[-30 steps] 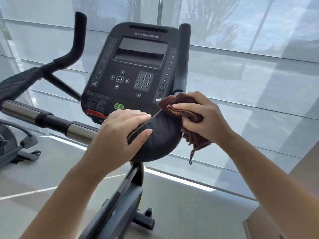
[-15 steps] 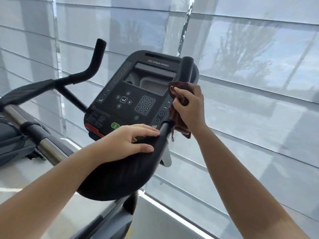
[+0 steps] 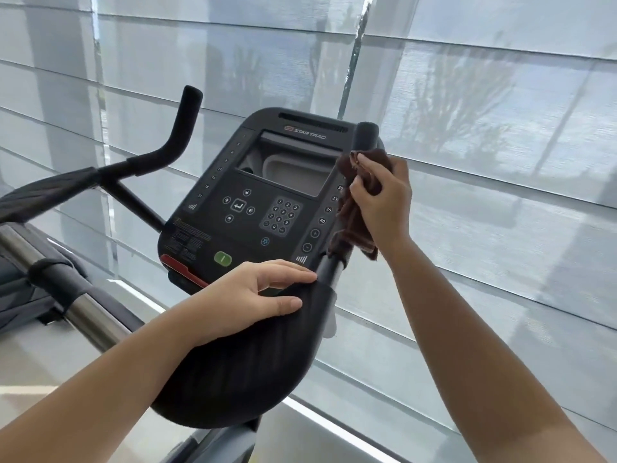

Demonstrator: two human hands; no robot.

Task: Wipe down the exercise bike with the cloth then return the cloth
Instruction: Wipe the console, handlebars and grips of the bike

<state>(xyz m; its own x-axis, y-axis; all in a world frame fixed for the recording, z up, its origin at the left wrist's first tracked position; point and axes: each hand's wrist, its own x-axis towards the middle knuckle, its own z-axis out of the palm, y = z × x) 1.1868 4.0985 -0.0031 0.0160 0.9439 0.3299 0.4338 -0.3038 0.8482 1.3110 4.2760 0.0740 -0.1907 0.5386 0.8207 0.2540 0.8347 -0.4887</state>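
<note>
The exercise bike's black console (image 3: 263, 198) faces me at the centre of the head view. To its right rises the bike's upright right handlebar post (image 3: 365, 137). My right hand (image 3: 380, 198) grips a brown cloth (image 3: 354, 222) wrapped round that post, just below its top end. My left hand (image 3: 253, 297) rests with straight fingers on the black padded armrest (image 3: 240, 365) below the console. The left handlebar (image 3: 173, 142) curves up at the far left, untouched.
Pale window blinds (image 3: 467, 95) fill the whole background close behind the bike. A chrome and black rail (image 3: 66, 295) of another machine runs along the lower left. Light grey floor (image 3: 26, 369) shows below it.
My right hand has slid the cloth up from the armrest's end onto the upright right post. My left hand stays on the armrest. My head has moved closer and lower.
</note>
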